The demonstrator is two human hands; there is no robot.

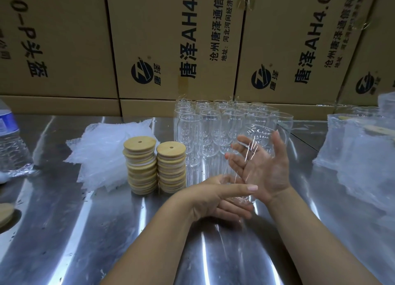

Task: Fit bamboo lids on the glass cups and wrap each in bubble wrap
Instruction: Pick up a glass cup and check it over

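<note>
We hold one glass cup (257,135) tilted above the steel table (96,231), near two stacks of bamboo lids (171,167); our left hand (213,199) grips its base between thumb and fingers, our right hand (263,167) rests straight-fingered against its side

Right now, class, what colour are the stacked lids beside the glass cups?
The stacked lids are pale tan, natural bamboo; the head view shows them best.

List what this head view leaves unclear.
Head view:
- Water bottle: cut off by left edge.
- Bamboo lid at lower left: mostly beyond the frame edge.
- Rear glass cups: count uncertain, clear walls overlap.
- Wrapped cups at right: veiled by bubble wrap, cut by right edge.
- Base of held glass cup: partly hidden by left hand.
</note>
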